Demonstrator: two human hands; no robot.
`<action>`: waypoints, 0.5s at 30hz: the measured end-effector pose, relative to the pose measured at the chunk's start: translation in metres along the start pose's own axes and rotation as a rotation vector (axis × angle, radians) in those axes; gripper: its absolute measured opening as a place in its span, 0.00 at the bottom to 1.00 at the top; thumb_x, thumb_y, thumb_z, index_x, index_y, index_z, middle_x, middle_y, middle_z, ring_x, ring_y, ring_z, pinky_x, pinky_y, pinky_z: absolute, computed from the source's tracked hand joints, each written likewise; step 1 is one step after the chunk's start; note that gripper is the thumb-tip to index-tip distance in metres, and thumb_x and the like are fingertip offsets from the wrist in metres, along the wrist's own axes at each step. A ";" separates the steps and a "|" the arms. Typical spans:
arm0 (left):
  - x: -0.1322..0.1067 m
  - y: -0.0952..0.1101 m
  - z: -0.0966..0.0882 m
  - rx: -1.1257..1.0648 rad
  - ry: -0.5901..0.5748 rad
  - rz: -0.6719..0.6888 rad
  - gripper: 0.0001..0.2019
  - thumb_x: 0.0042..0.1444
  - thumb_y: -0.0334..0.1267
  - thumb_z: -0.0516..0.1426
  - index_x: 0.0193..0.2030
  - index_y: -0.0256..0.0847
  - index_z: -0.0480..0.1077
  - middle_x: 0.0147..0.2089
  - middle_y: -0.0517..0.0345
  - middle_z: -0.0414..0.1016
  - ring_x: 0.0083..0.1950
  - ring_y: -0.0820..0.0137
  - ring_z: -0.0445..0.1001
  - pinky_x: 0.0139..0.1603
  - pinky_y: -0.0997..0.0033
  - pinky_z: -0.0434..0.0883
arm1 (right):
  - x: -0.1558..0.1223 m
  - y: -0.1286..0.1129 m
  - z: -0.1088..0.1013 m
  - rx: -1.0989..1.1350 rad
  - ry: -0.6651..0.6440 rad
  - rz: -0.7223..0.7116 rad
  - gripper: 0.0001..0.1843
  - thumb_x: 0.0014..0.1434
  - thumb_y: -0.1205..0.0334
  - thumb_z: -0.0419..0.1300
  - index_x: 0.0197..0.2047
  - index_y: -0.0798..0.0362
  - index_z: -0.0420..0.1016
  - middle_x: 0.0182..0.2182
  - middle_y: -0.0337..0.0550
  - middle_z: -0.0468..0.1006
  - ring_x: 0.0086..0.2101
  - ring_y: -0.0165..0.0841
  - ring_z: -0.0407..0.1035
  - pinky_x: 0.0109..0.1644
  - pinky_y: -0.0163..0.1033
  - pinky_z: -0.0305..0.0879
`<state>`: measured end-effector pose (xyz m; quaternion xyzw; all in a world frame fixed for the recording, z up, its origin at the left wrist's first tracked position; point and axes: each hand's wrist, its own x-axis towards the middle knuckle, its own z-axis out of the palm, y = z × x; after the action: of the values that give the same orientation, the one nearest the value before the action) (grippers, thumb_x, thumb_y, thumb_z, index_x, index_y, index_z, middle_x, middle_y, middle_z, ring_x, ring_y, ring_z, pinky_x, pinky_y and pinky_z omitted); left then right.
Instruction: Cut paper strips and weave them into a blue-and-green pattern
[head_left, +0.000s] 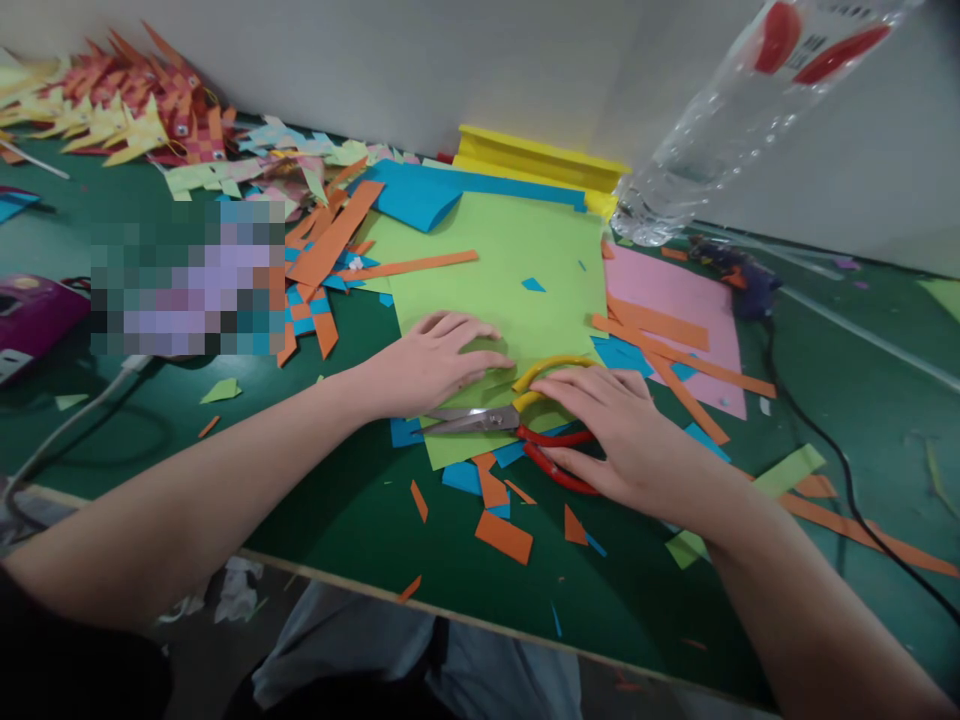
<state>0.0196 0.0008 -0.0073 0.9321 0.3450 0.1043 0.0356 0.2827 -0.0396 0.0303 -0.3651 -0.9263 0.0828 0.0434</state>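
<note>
A sheet of light green paper (510,270) lies on the green table. My left hand (439,362) rests on it, palm down, with its fingers stretched out and nothing held. My right hand (600,420) grips a pair of scissors (491,420) by the yellow and red handles. The blades point left, slightly apart, and reach under the left wrist. Orange and blue paper scraps (504,537) are strewn below the scissors. A folded blue sheet (416,195) overlaps the green sheet's upper edge.
Pink paper (675,290) and orange strips are at the right. A plastic bottle (720,130) leans against the wall beside a yellow folded piece (540,155). A glue gun (739,280) trails a black cord. Woven paper figures (142,105) sit at the back left.
</note>
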 end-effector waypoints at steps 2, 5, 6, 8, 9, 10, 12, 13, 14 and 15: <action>0.001 0.000 0.000 0.004 -0.008 -0.004 0.19 0.73 0.39 0.44 0.65 0.47 0.66 0.66 0.49 0.63 0.68 0.57 0.59 0.68 0.51 0.58 | 0.000 0.000 0.000 -0.006 0.009 -0.007 0.23 0.67 0.53 0.54 0.61 0.55 0.64 0.56 0.56 0.73 0.56 0.49 0.67 0.57 0.56 0.61; 0.001 0.001 -0.001 -0.001 -0.014 -0.008 0.19 0.73 0.40 0.44 0.65 0.46 0.66 0.66 0.48 0.63 0.68 0.56 0.59 0.68 0.51 0.58 | 0.000 -0.001 0.000 0.005 -0.001 -0.025 0.21 0.68 0.55 0.54 0.60 0.54 0.65 0.55 0.55 0.74 0.55 0.48 0.68 0.56 0.55 0.61; 0.001 0.001 0.000 -0.003 -0.013 -0.010 0.19 0.73 0.40 0.44 0.65 0.46 0.66 0.66 0.48 0.63 0.68 0.56 0.59 0.68 0.51 0.58 | 0.000 -0.001 -0.001 0.012 -0.006 -0.031 0.20 0.68 0.56 0.54 0.60 0.53 0.65 0.55 0.54 0.74 0.55 0.47 0.68 0.56 0.55 0.61; 0.001 0.000 0.000 -0.003 -0.012 -0.012 0.19 0.74 0.41 0.44 0.65 0.46 0.66 0.66 0.48 0.64 0.68 0.56 0.59 0.68 0.51 0.58 | 0.000 -0.002 -0.001 0.023 -0.006 -0.036 0.19 0.68 0.56 0.54 0.60 0.53 0.65 0.55 0.54 0.74 0.54 0.47 0.68 0.56 0.55 0.61; 0.001 0.000 0.000 -0.001 -0.012 -0.012 0.19 0.74 0.41 0.44 0.65 0.46 0.66 0.66 0.48 0.64 0.68 0.56 0.59 0.68 0.51 0.58 | 0.000 -0.003 -0.001 0.024 -0.001 -0.036 0.19 0.68 0.56 0.54 0.60 0.53 0.65 0.55 0.54 0.74 0.54 0.47 0.68 0.56 0.55 0.61; 0.001 0.000 0.000 0.002 -0.014 -0.010 0.19 0.74 0.41 0.44 0.65 0.47 0.66 0.66 0.48 0.63 0.68 0.56 0.59 0.68 0.50 0.58 | 0.000 -0.003 0.000 0.022 0.004 -0.036 0.20 0.68 0.56 0.55 0.60 0.53 0.65 0.55 0.53 0.74 0.54 0.47 0.68 0.56 0.55 0.61; 0.001 -0.001 0.000 0.003 -0.017 -0.007 0.18 0.73 0.40 0.44 0.65 0.47 0.66 0.66 0.49 0.63 0.68 0.56 0.59 0.68 0.50 0.58 | 0.000 -0.003 0.001 0.010 0.012 -0.038 0.20 0.67 0.56 0.56 0.60 0.53 0.65 0.55 0.53 0.75 0.54 0.47 0.69 0.56 0.55 0.61; 0.000 -0.001 0.000 0.002 -0.018 -0.006 0.18 0.73 0.39 0.44 0.65 0.47 0.66 0.66 0.49 0.63 0.68 0.56 0.59 0.68 0.50 0.58 | 0.000 -0.003 0.001 0.000 0.015 -0.040 0.20 0.67 0.56 0.56 0.59 0.54 0.65 0.55 0.53 0.75 0.53 0.47 0.69 0.56 0.55 0.61; 0.000 -0.001 0.000 0.000 -0.016 -0.006 0.18 0.73 0.39 0.45 0.65 0.47 0.66 0.66 0.49 0.63 0.68 0.56 0.59 0.68 0.51 0.58 | 0.000 -0.003 0.001 -0.011 0.017 -0.042 0.20 0.67 0.56 0.56 0.59 0.54 0.65 0.54 0.53 0.75 0.53 0.47 0.69 0.56 0.55 0.60; 0.000 -0.001 0.000 -0.003 -0.013 -0.006 0.18 0.73 0.38 0.45 0.65 0.47 0.66 0.66 0.50 0.63 0.68 0.56 0.59 0.68 0.51 0.58 | 0.000 -0.003 0.002 -0.023 0.020 -0.043 0.20 0.67 0.56 0.57 0.59 0.54 0.65 0.54 0.53 0.75 0.53 0.47 0.69 0.56 0.55 0.60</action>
<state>0.0191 0.0015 -0.0069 0.9318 0.3472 0.0985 0.0397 0.2810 -0.0422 0.0293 -0.3462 -0.9344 0.0674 0.0505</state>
